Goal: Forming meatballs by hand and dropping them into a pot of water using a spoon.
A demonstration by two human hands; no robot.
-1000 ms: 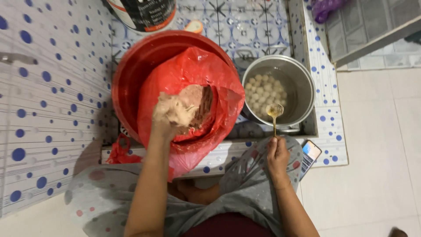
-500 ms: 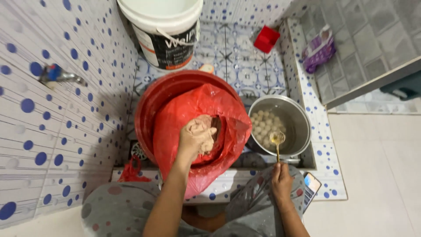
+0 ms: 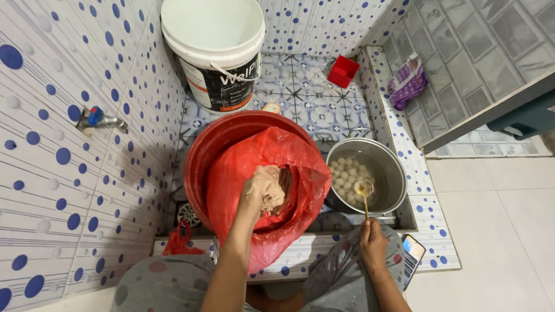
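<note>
The left hand's (image 3: 254,193) fingers are sunk in a lump of pale paste (image 3: 270,188) and coated with it, so where fingers end and paste begins is hard to make out; the hand looks curled around a handful, gripping it. The paste sits in a red bag (image 3: 300,190) that lines a red basin (image 3: 222,138); the bag hides most of the basin and whatever lies deeper inside. The person's upper arms are cut off by the lower edge; only forearms and grey dotted knees show.

The left forearm rises steeply from the lower edge, wrist bent down into the bag; the right forearm is shorter in view, its hand (image 3: 373,242) low by the right knee, closed round the end of a spoon (image 3: 365,196).

The spoon's long axis runs near straight away from the person, handle towards the body, bowl out over the near rim of a metal pot (image 3: 393,167); something pale lies in the spoon's bowl. The pot stands just right of the basin and holds pale balls (image 3: 347,176) in liquid.

A white bucket (image 3: 214,52) stands beyond the basin, partly cut off above; a phone (image 3: 413,254) lies by the right knee, half hidden.
</note>
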